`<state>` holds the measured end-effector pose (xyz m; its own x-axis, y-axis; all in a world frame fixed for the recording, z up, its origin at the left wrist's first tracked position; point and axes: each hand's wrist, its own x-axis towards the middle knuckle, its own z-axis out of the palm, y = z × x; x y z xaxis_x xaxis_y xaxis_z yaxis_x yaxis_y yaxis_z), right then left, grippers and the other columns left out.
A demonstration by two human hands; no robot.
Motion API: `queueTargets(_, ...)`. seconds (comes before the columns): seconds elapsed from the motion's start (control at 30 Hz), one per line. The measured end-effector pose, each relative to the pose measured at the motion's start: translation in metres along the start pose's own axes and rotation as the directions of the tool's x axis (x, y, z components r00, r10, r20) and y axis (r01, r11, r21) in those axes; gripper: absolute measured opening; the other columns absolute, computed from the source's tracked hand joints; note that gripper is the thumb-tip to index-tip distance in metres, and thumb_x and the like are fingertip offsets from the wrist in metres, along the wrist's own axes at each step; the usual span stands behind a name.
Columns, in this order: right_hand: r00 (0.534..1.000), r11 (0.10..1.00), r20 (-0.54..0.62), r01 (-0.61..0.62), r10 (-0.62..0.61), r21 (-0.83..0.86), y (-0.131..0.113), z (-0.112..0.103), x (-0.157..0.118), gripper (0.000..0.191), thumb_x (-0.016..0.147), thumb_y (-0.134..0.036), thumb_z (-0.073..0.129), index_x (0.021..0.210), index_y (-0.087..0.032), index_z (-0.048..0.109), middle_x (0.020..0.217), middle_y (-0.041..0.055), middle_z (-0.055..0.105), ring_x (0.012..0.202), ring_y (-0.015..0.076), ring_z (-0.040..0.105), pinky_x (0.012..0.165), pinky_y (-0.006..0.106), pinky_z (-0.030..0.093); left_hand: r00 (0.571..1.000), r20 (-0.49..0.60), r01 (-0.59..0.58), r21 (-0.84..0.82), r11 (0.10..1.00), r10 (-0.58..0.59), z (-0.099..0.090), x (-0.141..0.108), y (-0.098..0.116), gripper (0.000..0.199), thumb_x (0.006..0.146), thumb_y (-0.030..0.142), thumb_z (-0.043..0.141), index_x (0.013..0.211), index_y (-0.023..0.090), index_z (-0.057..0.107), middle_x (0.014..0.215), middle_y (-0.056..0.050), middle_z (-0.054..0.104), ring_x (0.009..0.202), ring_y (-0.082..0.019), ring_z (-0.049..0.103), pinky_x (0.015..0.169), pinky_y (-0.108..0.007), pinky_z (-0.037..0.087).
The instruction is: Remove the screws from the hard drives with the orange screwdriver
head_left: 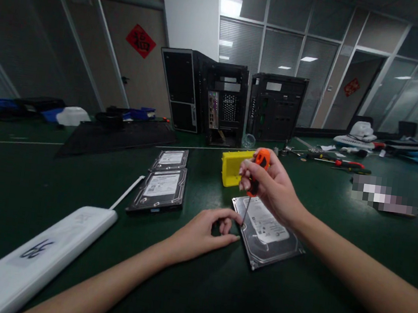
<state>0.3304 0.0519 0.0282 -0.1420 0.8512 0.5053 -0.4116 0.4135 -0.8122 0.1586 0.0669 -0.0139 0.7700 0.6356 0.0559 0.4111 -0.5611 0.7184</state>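
Note:
My right hand point(272, 182) is wrapped round the orange and black handle of a screwdriver point(263, 158). Its thin shaft points down, slightly tilted, with the tip at the left edge of a hard drive point(271, 250) lying label up. My left hand point(209, 232) rests at that same edge, index fingertip beside the screwdriver tip. Thumb and index are apart, the other fingers curled, and I see nothing held between them. Just behind the drive stands a yellow plastic box point(231, 169), partly hidden by my right hand. The screw, if any, under the tip is too small to make out.
Two more hard drives, a near one point(161, 189) and a far one point(170, 159), lie left of centre. A long white device point(65, 240) marked 39 fills the lower left. Computer cases point(181, 89) stand behind. Pliers point(345, 163) and small parts lie on the right.

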Motion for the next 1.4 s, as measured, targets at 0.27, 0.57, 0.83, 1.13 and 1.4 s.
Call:
queueTargets(0.27,1.0,0.998,0.03,0.003,-0.005,0.063,-0.0017,0.0047,-0.0016,0.021,0.087,-0.04,0.046,0.1,-0.025,0.048,0.065,-0.0053,0.038,0.05,0.0067,0.032,0.049,0.022,0.035,1.0,0.015,0.0,-0.001,1.0,0.0,-0.0011,0.0002,0.0017,0.026,0.081,0.029,0.056,0.104,0.016,0.057,0.07,0.004,0.048,0.066,-0.011,0.046,0.063,-0.021,0.036)
queueTargets(0.57,0.999,0.998,0.03,-0.013,0.01,0.069,-0.0008,0.0032,-0.0011,0.016,0.082,-0.033,0.054,0.095,-0.023,0.053,0.082,-0.0014,0.049,0.064,0.0082,0.048,0.07,0.026,0.047,1.0,0.004,-0.008,0.004,1.0,0.008,-0.0001,0.0008,-0.0006,0.026,0.082,0.03,0.056,0.104,0.016,0.057,0.07,0.004,0.048,0.066,-0.012,0.047,0.063,-0.021,0.036)
queueTargets(0.83,0.999,1.0,0.041,0.003,-0.004,0.007,-0.0031,0.0047,-0.0026,0.02,0.08,-0.026,0.06,0.094,-0.023,0.045,0.081,-0.0017,0.057,0.062,0.0072,0.051,0.062,0.022,0.043,1.0,0.004,-0.003,-0.007,1.0,0.003,-0.0002,0.0006,0.0,0.026,0.082,0.03,0.056,0.104,0.016,0.057,0.071,0.004,0.049,0.066,-0.012,0.047,0.062,-0.021,0.036)
queueTargets(1.13,0.996,0.999,0.089,-0.003,-0.001,0.041,-0.0036,0.007,-0.0031,0.026,0.09,-0.04,0.038,0.101,-0.022,0.053,0.071,-0.0026,0.045,0.056,0.0074,0.041,0.057,0.023,0.04,1.0,0.006,-0.013,0.006,1.0,0.013,-0.0008,0.0004,0.001,0.026,0.082,0.029,0.055,0.105,0.017,0.057,0.07,0.004,0.047,0.067,-0.011,0.046,0.063,-0.022,0.036)
queueTargets(1.4,0.999,0.999,0.042,0.022,-0.024,0.045,-0.0039,0.0072,-0.0033,0.02,0.078,-0.021,0.062,0.09,-0.021,0.046,0.082,-0.0016,0.057,0.065,0.0076,0.054,0.064,0.024,0.046,1.0,0.0,-0.003,0.001,1.0,0.003,-0.0001,0.0003,0.0009,0.027,0.082,0.03,0.055,0.105,0.016,0.057,0.072,0.003,0.049,0.068,-0.012,0.048,0.064,-0.022,0.037)
